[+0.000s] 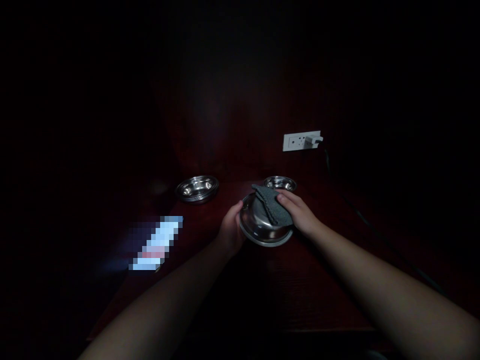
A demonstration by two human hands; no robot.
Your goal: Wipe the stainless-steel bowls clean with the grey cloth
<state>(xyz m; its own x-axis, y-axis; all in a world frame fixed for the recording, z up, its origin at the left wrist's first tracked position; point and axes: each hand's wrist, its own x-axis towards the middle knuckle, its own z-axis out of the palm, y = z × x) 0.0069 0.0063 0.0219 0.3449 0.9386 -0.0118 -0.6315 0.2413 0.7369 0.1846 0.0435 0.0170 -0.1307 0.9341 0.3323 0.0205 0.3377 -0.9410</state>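
A shiny metal bowl (258,220) is tilted so that its outer underside faces me. My left hand (231,231) grips its left rim, the thumb at the edge and the other fingers hidden behind. My right hand (298,210) is closed on a folded dark grey-green cloth (275,202), which lies against the upper right of the bowl's outside. Behind the held bowl stands a smaller-looking metal bowl (279,183), partly covered by the cloth and my right hand. To the left sits a stack of metal bowls (197,189), the top one facing up.
A dark red table (300,305) carries everything, its front edge near the bottom. On its left lies a lit, pixelated screen (157,245). A white wall socket (296,142) holds a plug (313,141), whose dark cable (360,215) runs down the right. The surroundings are very dark.
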